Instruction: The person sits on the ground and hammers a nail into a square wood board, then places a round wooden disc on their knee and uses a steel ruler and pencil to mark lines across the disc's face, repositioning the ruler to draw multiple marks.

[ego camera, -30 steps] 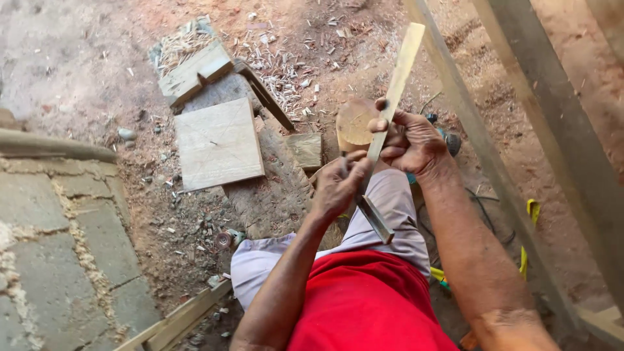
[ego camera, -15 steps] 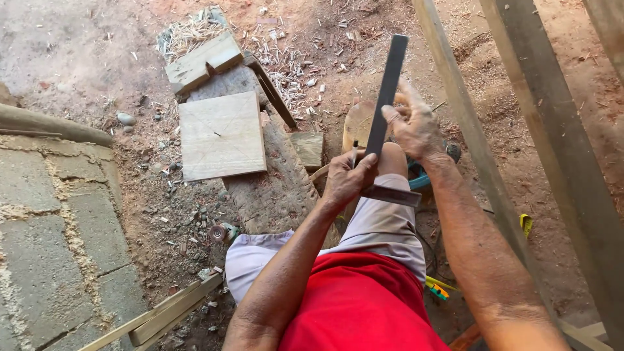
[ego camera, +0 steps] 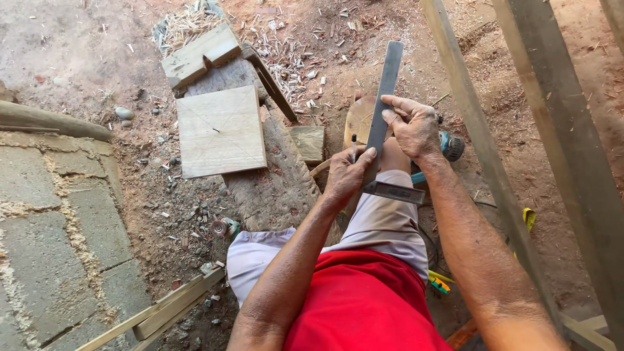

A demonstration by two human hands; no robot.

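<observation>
Try-square (ego camera: 382,123), a dark metal blade with a short stock at its lower end, is standing upright over the person's knee; the right hand (ego camera: 411,127) is closing its grip around the blade's middle while the left hand (ego camera: 348,174) is pinching a pencil (ego camera: 353,148) against its edge near the stock. Marking appears to be just beginning, since no fresh line is showing, and the square board (ego camera: 221,132) on the ground is already bearing crossed lines. No container is appearing in view.

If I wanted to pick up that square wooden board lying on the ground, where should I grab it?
Probably by its near right corner: the square board lies flat on a log, and that corner seems to overhang, so fingers could slip under. Its far edge sits against another wood block.
</observation>
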